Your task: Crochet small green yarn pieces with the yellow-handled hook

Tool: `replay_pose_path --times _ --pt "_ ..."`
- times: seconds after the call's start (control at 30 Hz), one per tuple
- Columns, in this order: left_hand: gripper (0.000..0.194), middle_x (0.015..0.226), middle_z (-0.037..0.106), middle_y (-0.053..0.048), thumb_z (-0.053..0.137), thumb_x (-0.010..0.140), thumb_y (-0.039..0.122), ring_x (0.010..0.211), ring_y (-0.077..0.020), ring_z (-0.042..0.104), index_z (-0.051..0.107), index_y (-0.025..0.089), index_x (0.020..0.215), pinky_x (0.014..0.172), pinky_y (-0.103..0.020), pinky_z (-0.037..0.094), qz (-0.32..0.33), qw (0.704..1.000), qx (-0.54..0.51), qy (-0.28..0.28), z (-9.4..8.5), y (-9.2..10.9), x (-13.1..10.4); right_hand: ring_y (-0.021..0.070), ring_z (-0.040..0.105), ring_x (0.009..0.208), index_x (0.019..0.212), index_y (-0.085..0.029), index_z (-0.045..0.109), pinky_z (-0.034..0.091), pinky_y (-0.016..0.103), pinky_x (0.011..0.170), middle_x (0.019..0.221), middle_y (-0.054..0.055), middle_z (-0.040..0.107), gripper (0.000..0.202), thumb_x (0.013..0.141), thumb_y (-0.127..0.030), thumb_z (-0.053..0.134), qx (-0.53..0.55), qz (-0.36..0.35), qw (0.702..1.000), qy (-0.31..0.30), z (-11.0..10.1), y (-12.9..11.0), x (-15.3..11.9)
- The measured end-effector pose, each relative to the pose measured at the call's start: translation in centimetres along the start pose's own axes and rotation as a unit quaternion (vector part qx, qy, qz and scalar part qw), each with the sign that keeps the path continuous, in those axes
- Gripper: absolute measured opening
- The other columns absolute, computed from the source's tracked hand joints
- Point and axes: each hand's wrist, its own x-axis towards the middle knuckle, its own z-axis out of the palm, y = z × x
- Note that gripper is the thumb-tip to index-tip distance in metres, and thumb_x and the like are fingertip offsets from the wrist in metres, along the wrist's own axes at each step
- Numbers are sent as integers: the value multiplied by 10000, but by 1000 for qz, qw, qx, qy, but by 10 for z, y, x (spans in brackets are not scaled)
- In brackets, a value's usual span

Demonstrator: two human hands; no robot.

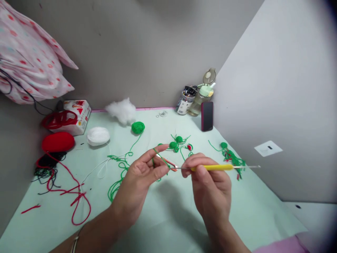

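My right hand (209, 186) grips a crochet hook with a yellow handle (213, 167), its metal tip pointing left. Green yarn (165, 160) runs over the raised index finger of my left hand (142, 175) and down to its thumb, which pinches the strand. The hook's tip meets the yarn at that pinch; whether a loop sits on it is too small to tell. Behind the fingertips lies an orange-edged tool (173, 168), partly hidden. Loose green strands (114, 188) lead across the table to a green yarn ball (138, 128).
Red yarn (58, 142), white yarn (98, 136) and black yarn (50, 165) lie left. White stuffing (122, 111) is at the back. Small green crocheted pieces (173, 145) lie beyond my hands. A phone (207, 116), bottle (196, 104) and pen holder (185, 102) stand back right.
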Motion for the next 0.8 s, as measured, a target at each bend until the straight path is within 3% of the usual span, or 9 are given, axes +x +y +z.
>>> replay_pose_path --times 0.1,0.17,0.27,0.37,0.47,0.57,0.67,0.8 --pt "520 826 691 46 940 792 280 893 -135 624 778 351 1281 928 -269 470 25 999 17 17 3 -8 -4 202 705 811 1100 -299 797 592 341 653 923 50 737 231 1004 -157 642 -142 -64 988 -24 6 2 -8" --pt "538 842 701 34 948 781 317 904 -145 629 778 336 1291 946 -289 471 -19 1000 -5 -8 3 -9 -4 218 727 883 1176 -342 797 607 351 686 1001 53 755 345 956 -98 690 -224 -123 966 -24 6 1 -12" --pt "427 822 672 26 937 787 330 824 -120 582 830 278 1197 906 -264 466 -72 997 -26 -29 3 -4 -2 202 703 844 1157 -313 799 597 350 702 954 46 760 300 1000 -118 633 -157 -104 982 0 0 -1 -8" --pt "346 809 633 37 919 806 307 809 -108 553 849 295 1144 874 -234 449 -43 999 3 -20 1 1 0 166 627 741 1042 -269 804 553 323 675 843 27 723 225 1055 -214 586 -5 -1 1000 27 -5 -1 0" --pt "385 810 619 49 902 832 293 832 -112 572 822 365 1201 889 -243 450 -17 999 39 -26 -1 -1 -1 170 651 811 1027 -271 813 551 318 711 911 34 756 187 1047 -257 627 66 59 996 -12 -2 2 3" --pt "399 848 633 47 894 843 291 902 -128 617 809 396 1219 943 -268 455 -18 998 48 -41 -3 -4 -1 185 699 940 1064 -285 816 575 317 771 998 39 796 187 1042 -229 639 59 61 996 -30 2 4 2" --pt "348 868 655 35 888 849 345 964 -150 631 823 367 1190 970 -281 452 -15 998 52 -37 -3 -4 0 169 714 884 1078 -290 801 594 304 740 998 28 794 234 1057 -189 591 39 41 998 -24 4 2 1" --pt "374 821 682 34 920 812 326 882 -140 621 831 317 1175 947 -280 454 -16 999 29 2 -1 -5 1 207 744 926 1177 -315 781 617 346 778 1030 39 798 330 1001 -87 621 -150 -68 985 -59 4 -1 -6"
